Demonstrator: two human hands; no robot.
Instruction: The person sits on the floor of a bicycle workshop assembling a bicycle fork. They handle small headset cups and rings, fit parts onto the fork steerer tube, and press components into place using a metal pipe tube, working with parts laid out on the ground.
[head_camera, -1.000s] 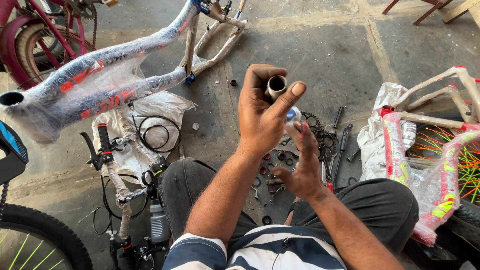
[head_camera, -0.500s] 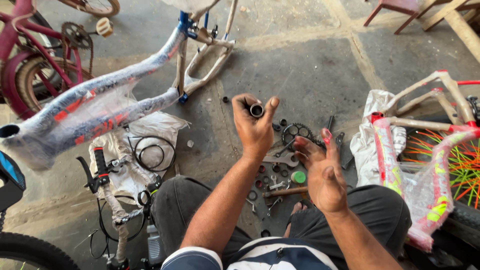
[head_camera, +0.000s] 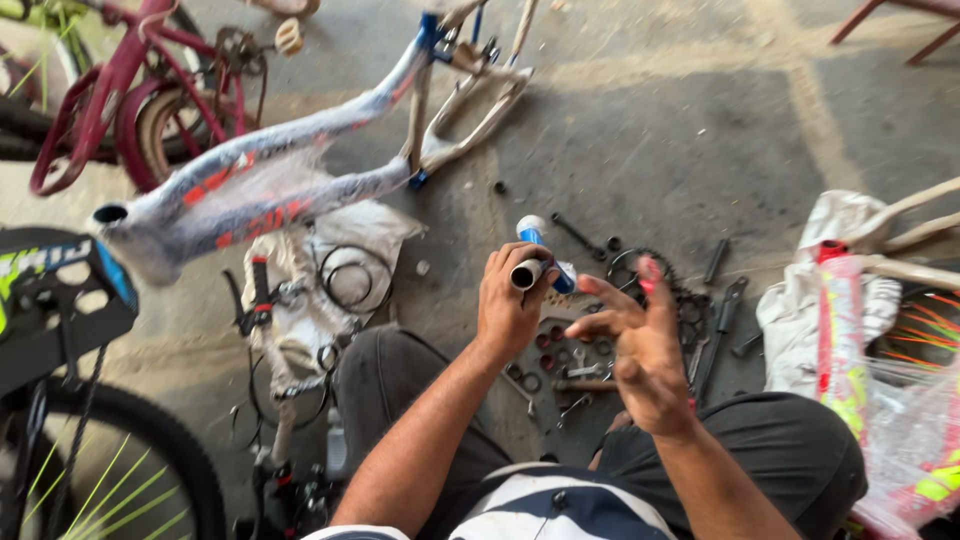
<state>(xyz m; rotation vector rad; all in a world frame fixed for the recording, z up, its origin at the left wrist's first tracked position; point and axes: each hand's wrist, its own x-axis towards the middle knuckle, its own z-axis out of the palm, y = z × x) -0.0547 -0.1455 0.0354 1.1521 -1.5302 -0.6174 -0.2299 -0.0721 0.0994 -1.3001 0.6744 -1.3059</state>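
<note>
Left hand grips short metal tube and blue-white tube; right hand open, empty, at 3 o'clock. Loose parts still unassembled on floor.

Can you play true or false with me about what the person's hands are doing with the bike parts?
1. The left hand holds a short metal tube. True.
2. The right hand grips a wrench. False: it is open and holds nothing.
3. A wrapped bike frame lies on the floor. True.
4. The small parts sit on a table. False: they lie on the floor by the person's knees.
</note>
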